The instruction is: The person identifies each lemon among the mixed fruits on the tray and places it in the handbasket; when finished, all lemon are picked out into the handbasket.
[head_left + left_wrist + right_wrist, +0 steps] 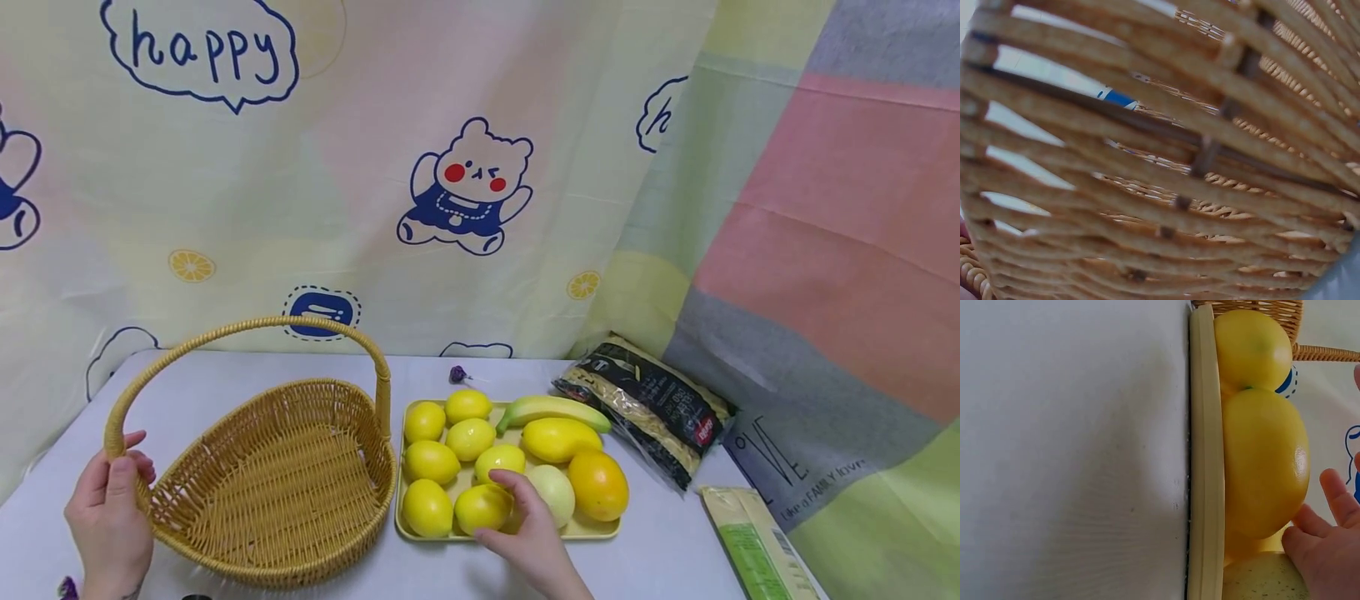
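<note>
An empty wicker basket (285, 483) with a tall hoop handle (247, 327) stands at the left of the table. My left hand (108, 521) grips its left rim where the handle starts; the left wrist view shows only the basket's weave (1166, 156) close up. To its right, a yellow tray (600, 531) holds several lemons, a banana (555, 408), a yellow mango (558, 439), an orange (597, 485) and a pale green fruit (555, 492). My right hand (525, 521) reaches over the tray's front edge, fingers extended beside the front lemon (480, 508). In the right wrist view, the fingers (1325, 544) lie next to that lemon (1263, 462) above the tray rim (1205, 456).
A black and clear packet of noodles (648, 408) leans at the right of the tray. A green and beige packet (757, 542) lies at the table's right front corner. A small purple thing (457, 374) sits behind the tray. Patterned cloth hangs close behind the table.
</note>
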The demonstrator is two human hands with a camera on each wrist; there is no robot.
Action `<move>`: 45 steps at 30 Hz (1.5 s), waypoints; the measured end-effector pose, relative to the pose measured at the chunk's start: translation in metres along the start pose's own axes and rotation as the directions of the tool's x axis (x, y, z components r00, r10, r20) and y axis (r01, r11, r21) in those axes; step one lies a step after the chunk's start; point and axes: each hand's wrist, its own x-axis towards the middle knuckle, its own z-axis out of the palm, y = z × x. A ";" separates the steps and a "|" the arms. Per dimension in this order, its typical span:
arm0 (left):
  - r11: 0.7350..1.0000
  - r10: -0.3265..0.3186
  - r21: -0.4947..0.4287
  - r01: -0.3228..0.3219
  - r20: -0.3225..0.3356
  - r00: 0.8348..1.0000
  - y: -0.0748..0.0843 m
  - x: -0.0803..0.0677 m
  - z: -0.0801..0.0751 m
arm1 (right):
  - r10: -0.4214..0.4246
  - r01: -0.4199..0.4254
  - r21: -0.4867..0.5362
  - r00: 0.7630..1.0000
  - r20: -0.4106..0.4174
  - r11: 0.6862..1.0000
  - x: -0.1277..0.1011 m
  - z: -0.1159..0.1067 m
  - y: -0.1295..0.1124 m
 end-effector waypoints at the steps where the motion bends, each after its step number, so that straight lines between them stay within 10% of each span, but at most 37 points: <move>1: 1.000 0.009 0.016 -0.009 0.002 1.000 -0.001 -0.001 0.000 | 0.000 0.000 -0.010 1.000 0.006 1.000 0.001 0.000 0.000; 13: 0.997 -0.018 0.072 0.018 -0.006 1.000 -0.005 -0.004 0.000 | 0.027 -0.017 -0.164 0.998 0.057 0.986 0.003 0.004 0.000; 23: 0.998 -0.010 0.062 0.014 -0.059 0.998 -0.005 -0.007 -0.001 | 0.155 -0.152 0.034 0.981 -0.115 0.988 0.009 0.025 0.002; 37: 0.999 -0.038 0.031 0.041 -0.077 0.996 -0.004 -0.007 0.000 | 0.176 -0.179 -0.002 0.972 -0.152 0.984 0.020 0.042 0.005; 45: 0.973 -0.089 -0.217 0.073 -0.063 0.994 -0.005 -0.006 0.000 | 0.209 -0.207 0.031 0.961 -0.179 0.978 0.019 0.038 0.000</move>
